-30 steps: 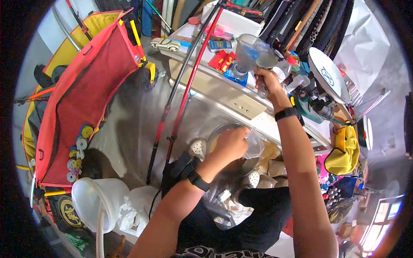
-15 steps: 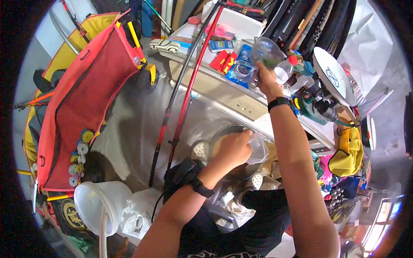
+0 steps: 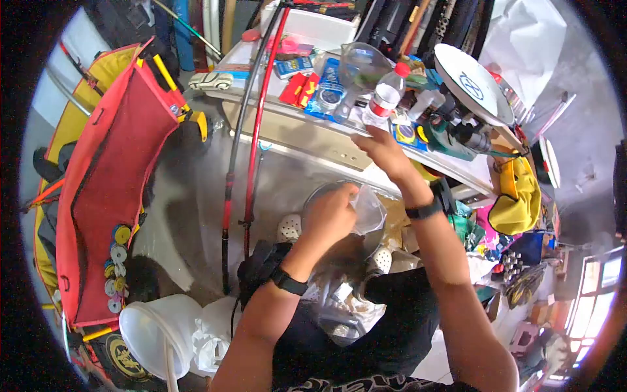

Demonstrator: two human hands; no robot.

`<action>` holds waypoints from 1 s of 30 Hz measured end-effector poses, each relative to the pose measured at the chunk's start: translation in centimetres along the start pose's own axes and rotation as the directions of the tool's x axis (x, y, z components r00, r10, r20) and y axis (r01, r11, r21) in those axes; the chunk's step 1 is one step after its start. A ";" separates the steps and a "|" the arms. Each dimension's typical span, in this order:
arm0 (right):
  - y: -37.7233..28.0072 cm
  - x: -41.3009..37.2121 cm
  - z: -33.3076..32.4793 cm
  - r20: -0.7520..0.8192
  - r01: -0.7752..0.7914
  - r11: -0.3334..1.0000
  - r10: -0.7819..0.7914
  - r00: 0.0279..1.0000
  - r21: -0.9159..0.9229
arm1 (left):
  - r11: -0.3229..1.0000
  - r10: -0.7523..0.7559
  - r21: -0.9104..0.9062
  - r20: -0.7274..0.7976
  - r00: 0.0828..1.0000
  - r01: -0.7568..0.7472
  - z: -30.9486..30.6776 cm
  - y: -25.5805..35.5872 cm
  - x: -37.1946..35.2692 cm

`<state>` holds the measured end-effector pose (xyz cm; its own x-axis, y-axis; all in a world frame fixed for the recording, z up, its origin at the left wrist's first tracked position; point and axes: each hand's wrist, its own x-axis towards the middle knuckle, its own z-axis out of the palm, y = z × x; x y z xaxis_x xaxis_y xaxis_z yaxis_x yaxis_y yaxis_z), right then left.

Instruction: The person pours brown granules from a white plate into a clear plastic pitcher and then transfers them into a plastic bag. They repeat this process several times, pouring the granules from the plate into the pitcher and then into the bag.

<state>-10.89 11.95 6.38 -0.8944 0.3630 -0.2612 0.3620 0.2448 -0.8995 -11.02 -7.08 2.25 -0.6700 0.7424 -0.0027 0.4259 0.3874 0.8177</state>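
My left hand point(image 3: 332, 212) is closed on a clear plastic cup point(image 3: 370, 210), over a round bowl point(image 3: 312, 201) on the floor by my feet. My right hand point(image 3: 390, 160) holds nothing, its fingers apart, just in front of the table edge. Behind it on the table stands a clear plastic bottle with a red cap point(image 3: 385, 98). Farther back, a clear pitcher point(image 3: 366, 65) rests on the tabletop, its lower part beside a blue packet point(image 3: 328, 91). A wristband is on each arm.
Two rods point(image 3: 258, 130) lean against the table point(image 3: 300, 134). To the left stand a long red bag point(image 3: 111, 189) and a white bucket point(image 3: 150, 333). A white scale pan point(image 3: 473, 81) and small bottles crowd the table's right end; a yellow bag point(image 3: 516, 196) hangs there.
My right hand has let go of the pitcher's handle and drawn back toward me; the pitcher stays on the table. My left hand still holds the cup over the bowl. The view has shifted.
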 end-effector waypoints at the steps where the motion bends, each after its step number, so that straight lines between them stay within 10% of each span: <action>1: 0.3 -2.8 0.7 -0.249 0.008 0.999 0.001 0.969 0.038 | 1.000 -0.010 -0.003 0.017 1.000 0.010 0.0 0.1 0.0; 5: 9.1 -8.9 -1.7 -0.446 0.171 0.978 -0.100 0.889 0.121 | 0.995 0.082 -0.046 -0.046 0.996 -0.084 1.0 -0.4 0.0; 9: 13.0 -15.6 0.0 -0.014 -0.051 0.993 0.049 0.999 -0.106 | 0.981 0.116 -0.151 -0.031 0.993 -0.120 1.9 -0.4 0.5; 13: 12.4 -16.5 3.8 0.102 -0.138 0.952 0.171 0.980 -0.274 | 0.884 0.232 -0.414 -0.017 0.973 -0.218 3.4 -0.4 1.4; 18: 12.9 -14.1 6.0 -0.187 0.256 0.965 -0.261 0.947 -0.051 | 0.654 0.145 -0.756 0.173 0.974 0.037 3.9 2.9 1.2; 22: 14.8 -12.8 5.4 -0.450 0.279 0.919 -0.133 0.883 0.277 | 0.597 0.197 -0.799 0.233 0.952 0.071 4.2 5.1 0.9; 25: 15.1 -13.3 4.0 -0.576 0.298 0.954 -0.253 0.778 -0.017 | 0.606 0.260 -0.795 0.245 0.934 0.040 5.0 5.9 0.8; 29: 18.6 -12.6 2.9 -0.674 0.336 0.940 -0.211 0.708 0.059 | 0.570 0.351 -0.821 0.197 0.915 -0.041 5.0 6.4 0.7; 30: 14.1 -14.5 1.6 -0.587 0.316 0.896 -0.081 0.806 0.311 | 0.560 0.397 -0.823 0.166 0.903 -0.095 4.8 6.0 0.8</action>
<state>6.81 8.75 -3.10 -0.5961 0.8001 0.0678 -0.0404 0.0544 -0.9977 -6.07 -1.56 4.44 -0.3348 0.9145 0.2271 -0.1981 -0.3039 0.9319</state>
